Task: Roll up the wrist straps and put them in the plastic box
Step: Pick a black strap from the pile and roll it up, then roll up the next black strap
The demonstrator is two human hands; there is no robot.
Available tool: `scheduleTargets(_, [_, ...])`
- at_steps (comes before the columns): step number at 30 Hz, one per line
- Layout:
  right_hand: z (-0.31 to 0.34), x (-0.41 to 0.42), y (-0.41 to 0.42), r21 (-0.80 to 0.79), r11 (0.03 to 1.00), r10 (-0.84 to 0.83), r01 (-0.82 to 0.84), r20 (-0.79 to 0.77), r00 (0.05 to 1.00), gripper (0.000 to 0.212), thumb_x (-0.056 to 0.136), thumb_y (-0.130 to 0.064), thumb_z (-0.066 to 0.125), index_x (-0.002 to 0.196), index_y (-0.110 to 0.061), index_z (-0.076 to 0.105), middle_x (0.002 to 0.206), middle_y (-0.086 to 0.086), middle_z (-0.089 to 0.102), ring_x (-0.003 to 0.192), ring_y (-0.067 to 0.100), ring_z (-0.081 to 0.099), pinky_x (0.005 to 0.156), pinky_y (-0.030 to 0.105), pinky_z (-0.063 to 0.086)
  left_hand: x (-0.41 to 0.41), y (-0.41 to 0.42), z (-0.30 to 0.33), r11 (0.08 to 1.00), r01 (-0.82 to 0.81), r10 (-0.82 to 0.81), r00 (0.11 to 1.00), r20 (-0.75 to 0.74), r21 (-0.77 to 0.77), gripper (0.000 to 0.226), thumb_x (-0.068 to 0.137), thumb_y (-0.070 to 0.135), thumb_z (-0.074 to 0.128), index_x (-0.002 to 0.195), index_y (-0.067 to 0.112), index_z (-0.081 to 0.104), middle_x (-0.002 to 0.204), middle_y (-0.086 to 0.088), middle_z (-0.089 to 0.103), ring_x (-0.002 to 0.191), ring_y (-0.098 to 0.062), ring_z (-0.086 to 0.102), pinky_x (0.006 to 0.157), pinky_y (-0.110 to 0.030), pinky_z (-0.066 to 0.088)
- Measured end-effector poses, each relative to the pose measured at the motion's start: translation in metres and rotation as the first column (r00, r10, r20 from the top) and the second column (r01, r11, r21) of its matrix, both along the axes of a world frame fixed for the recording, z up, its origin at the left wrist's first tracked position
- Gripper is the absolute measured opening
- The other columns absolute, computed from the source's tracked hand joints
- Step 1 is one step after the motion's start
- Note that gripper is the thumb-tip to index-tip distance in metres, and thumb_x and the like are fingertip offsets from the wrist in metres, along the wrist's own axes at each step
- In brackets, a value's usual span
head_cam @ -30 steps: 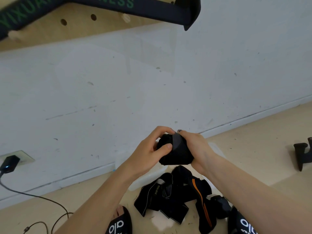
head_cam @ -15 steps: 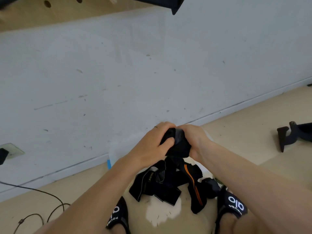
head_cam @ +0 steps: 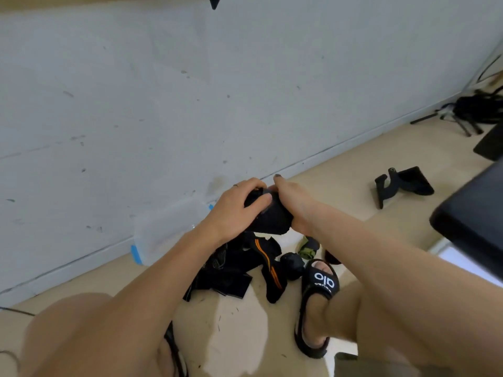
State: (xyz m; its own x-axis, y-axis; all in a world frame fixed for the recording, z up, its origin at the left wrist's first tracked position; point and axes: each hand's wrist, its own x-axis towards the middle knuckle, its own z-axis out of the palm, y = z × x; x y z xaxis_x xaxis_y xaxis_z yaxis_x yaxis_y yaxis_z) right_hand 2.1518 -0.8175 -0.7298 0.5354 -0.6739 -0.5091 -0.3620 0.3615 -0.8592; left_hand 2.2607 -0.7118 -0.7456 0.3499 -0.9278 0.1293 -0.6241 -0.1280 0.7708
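My left hand point(head_cam: 234, 210) and right hand point(head_cam: 292, 202) both clamp the rolled wrist strap point(head_cam: 269, 217) above the loose strap pile point(head_cam: 245, 265). I'd keep the roll tight and lower it into the plastic box point(head_cam: 166, 227) just left.

Strap pile point(head_cam: 239, 268) crowds floor before plastic box point(head_cam: 168, 227).

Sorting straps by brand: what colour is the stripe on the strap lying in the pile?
Orange stripe on black, head view.

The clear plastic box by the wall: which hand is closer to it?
Left. The left hand sits just beside the plastic box; the right hand is farther, across the rolled strap.
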Motion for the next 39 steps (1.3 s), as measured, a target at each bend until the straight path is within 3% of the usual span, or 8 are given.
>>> scheduleTargets(10, [0.005,-0.059,-0.05,-0.301,0.787,0.506,-0.539,-0.187,0.842,0.045,0.087,-0.012,0.073,0.13,-0.018,0.06,0.122,0.005,0.067,0.111,0.02,0.067,0.093,0.032,0.057,-0.027,-0.048,-0.023,0.988,-0.126,0.15,0.917,-0.37,0.088,0.013,0.102,0.025,0.057,0.109,0.016,0.063,0.102,-0.001,0.067,0.098,-0.019,0.064,0.088,-0.035,0.05])
scheduleTargets(16, [-0.066,-0.054,-0.097,-0.404,0.669,0.402,-0.624,-0.51,0.761,0.06,0.072,-0.034,0.089,0.121,-0.017,0.059,0.109,0.002,0.066,0.097,0.022,0.063,0.084,0.036,0.054,-0.028,-0.1,-0.086,0.932,-0.086,0.242,0.873,-0.424,0.353,0.038,0.104,0.043,0.048,0.133,0.019,0.049,0.113,0.0,0.061,0.11,-0.021,0.062,0.101,-0.038,0.049])
scheduleTargets(20, [-0.164,-0.064,-0.117,-0.27,0.835,0.241,-0.479,-0.604,0.76,0.071,0.074,-0.042,0.087,0.121,-0.007,0.048,0.111,0.01,0.058,0.093,0.027,0.058,0.066,0.035,0.048,-0.016,-0.105,-0.153,0.807,-0.025,0.292,0.886,-0.361,0.59,0.053,0.102,0.051,0.045,0.148,0.026,0.036,0.129,-0.005,0.056,0.117,-0.023,0.059,0.108,-0.043,0.045])
scheduleTargets(24, [-0.261,-0.089,-0.125,-0.081,0.991,0.032,-0.107,-0.633,0.774,0.097,0.077,-0.043,0.085,0.145,0.0,0.032,0.126,0.019,0.056,0.104,0.035,0.063,0.069,0.04,0.057,-0.006,-0.087,-0.219,0.71,0.034,0.229,0.933,-0.276,0.703,0.054,0.107,0.04,0.048,0.152,0.016,0.032,0.115,0.0,0.057,0.091,-0.013,0.056,0.076,-0.028,0.043])
scheduleTargets(27, [-0.314,-0.103,-0.125,-0.097,0.993,-0.113,0.065,-0.659,0.743,0.087,0.068,-0.048,0.083,0.13,-0.001,0.045,0.113,0.016,0.063,0.1,0.036,0.066,0.08,0.046,0.061,0.001,-0.076,-0.265,0.638,0.034,0.252,0.935,-0.251,0.77,0.058,0.106,0.036,0.053,0.155,0.016,0.029,0.132,-0.007,0.058,0.089,-0.009,0.058,0.067,-0.022,0.043])
scheduleTargets(30, [-0.353,-0.111,-0.124,-0.127,0.983,-0.183,0.132,-0.724,0.665,0.089,0.075,-0.052,0.082,0.134,0.002,0.044,0.119,0.021,0.063,0.107,0.042,0.065,0.085,0.049,0.059,0.003,-0.068,-0.298,0.603,0.046,0.254,0.935,-0.246,0.796,0.068,0.102,0.033,0.061,0.158,0.021,0.024,0.143,-0.013,0.052,0.12,-0.033,0.06,0.088,-0.041,0.053])
scheduleTargets(34, [-0.381,-0.106,-0.118,-0.144,0.972,-0.229,0.184,-0.75,0.621,0.083,0.089,-0.045,0.076,0.14,0.006,0.035,0.135,0.028,0.051,0.119,0.047,0.056,0.091,0.051,0.052,-0.003,-0.06,-0.32,0.687,0.076,0.207,0.933,-0.295,0.722,0.076,0.099,0.019,0.065,0.161,0.036,0.026,0.15,0.001,0.049,0.139,-0.022,0.049,0.112,-0.038,0.046])
scheduleTargets(39, [-0.386,-0.102,-0.118,-0.102,0.982,-0.179,0.159,-0.777,0.604,0.083,0.093,-0.049,0.071,0.139,0.009,0.033,0.136,0.03,0.049,0.123,0.048,0.053,0.095,0.051,0.048,-0.01,-0.06,-0.328,0.667,0.01,0.188,0.966,-0.18,0.745,0.041,0.097,0.01,0.06,0.136,0.024,0.063,0.111,0.0,0.067,0.083,-0.01,0.059,0.071,-0.02,0.05])
